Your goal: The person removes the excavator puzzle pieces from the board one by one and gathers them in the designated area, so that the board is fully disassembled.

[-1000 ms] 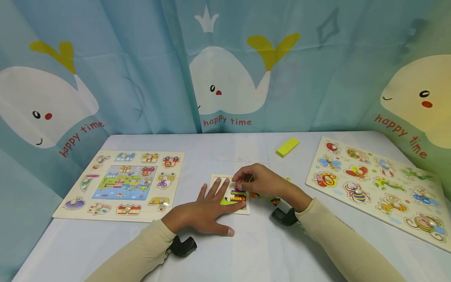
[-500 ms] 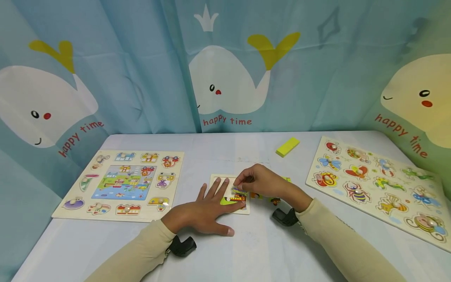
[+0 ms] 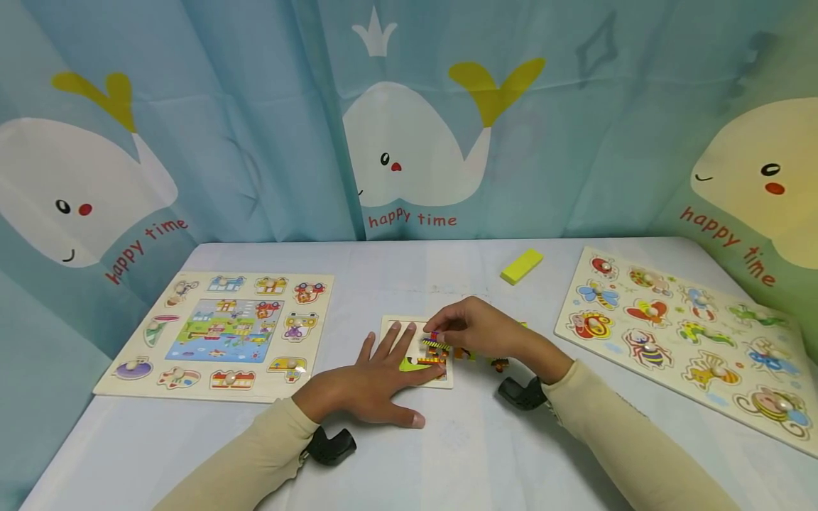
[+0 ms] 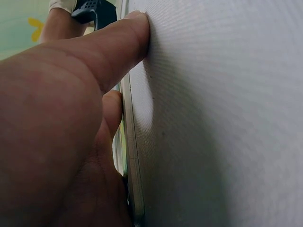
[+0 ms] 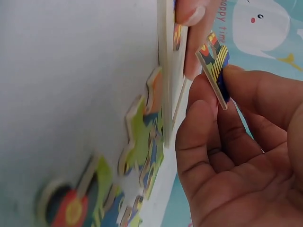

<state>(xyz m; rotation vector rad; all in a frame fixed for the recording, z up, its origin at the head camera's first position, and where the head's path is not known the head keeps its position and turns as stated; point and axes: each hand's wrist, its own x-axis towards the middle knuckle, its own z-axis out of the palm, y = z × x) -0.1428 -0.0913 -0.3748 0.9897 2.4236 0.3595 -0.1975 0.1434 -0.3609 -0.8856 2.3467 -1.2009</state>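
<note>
A small wooden jigsaw board (image 3: 386,328) lies at the middle of the table. My left hand (image 3: 382,380) rests on it with straight, spread fingers, the thumb (image 4: 113,47) out on the tablecloth. Thumb and fingertips of my right hand (image 3: 476,326) pinch a jigsaw piece (image 5: 217,66) with yellow-and-dark stripes. In the right wrist view the piece is tilted on edge, apart from the board surface. Part of a printed green, red and yellow picture shows on the board between the hands. Several loose jigsaw pieces (image 5: 137,125) lie right of the board, partly hidden under my right hand.
To the left lies a large knob puzzle board (image 3: 255,383) with vehicles and a map picture. Another knob puzzle board (image 3: 569,323) with insects is at the right. A yellow block (image 3: 522,267) lies near the back edge, before a whale-print curtain (image 3: 287,142).
My right hand has tilted and shifted the striped piece slightly over the board, and its wrist has moved a little right. The left hand stays in place.
</note>
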